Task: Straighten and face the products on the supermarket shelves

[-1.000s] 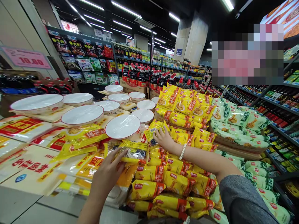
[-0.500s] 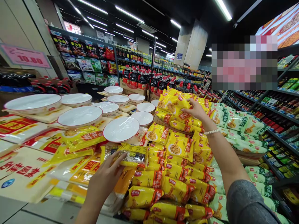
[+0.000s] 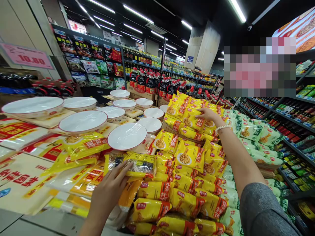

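Observation:
My left hand (image 3: 108,188) lies with outstretched fingers on the edge of a noodle packet (image 3: 142,166) turned clear side up, its contents showing. This packet rests at the left border of the stacked yellow noodle packets (image 3: 180,200). Farther back, my right hand (image 3: 209,116), a beaded bracelet at its wrist, reaches over the upper pile. Its extended fingers touch the right edge of a yellow noodle packet (image 3: 193,118) lying face up there. The thumb is mostly hidden.
White red-rimmed bowls (image 3: 126,136) stand left on flat bags. Loose yellow packets (image 3: 85,144) lie in front of them. Green noodle packets (image 3: 248,129) are piled at right. Red-capped bottles (image 3: 150,83) and stocked shelves stand behind. A pink price sign (image 3: 27,56) hangs left.
The yellow packet under my right hand has moved down and right and now lies flatter on the upper pile. My right hand has lowered slightly; my left hand stays at its packet.

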A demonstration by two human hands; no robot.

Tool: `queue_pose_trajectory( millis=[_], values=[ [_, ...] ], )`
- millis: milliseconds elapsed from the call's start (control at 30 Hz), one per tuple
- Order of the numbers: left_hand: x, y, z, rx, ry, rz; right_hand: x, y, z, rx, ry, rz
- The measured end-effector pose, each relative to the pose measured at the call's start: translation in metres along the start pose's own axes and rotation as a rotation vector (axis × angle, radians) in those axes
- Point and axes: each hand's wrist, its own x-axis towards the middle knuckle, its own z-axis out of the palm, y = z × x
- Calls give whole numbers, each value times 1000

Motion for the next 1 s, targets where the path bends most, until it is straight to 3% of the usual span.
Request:
queue_pose_trajectory(
  millis=[233, 367, 433, 533, 633, 733, 800, 900, 1000],
  values=[
    [2, 7, -5, 70, 66, 57, 5, 22, -9, 120, -47, -33],
    [1, 6, -3, 66, 98, 62, 3, 19, -6, -80, -78, -17],
    [2, 6, -2, 57, 135, 56, -2, 8, -3, -275, -2, -25],
    [5, 7, -4, 39, 239, 61, -23, -30, 6, -476, 294, -128],
    [10, 16, -10, -43, 331, 41, -70, -89, 25, -279, 461, -390],
    [15, 34, -19, -241, 340, 4, -132, -145, 53, 58, 250, -760],
    [17, 49, -25, -372, 299, 21, -168, -168, 70, 115, 106, -835],
    [22, 70, -34, -506, 232, 43, -197, -171, 83, 176, 3, -815],
    [27, 82, -43, -747, 137, -97, -194, -133, 70, 388, 117, -633]
  ],
)
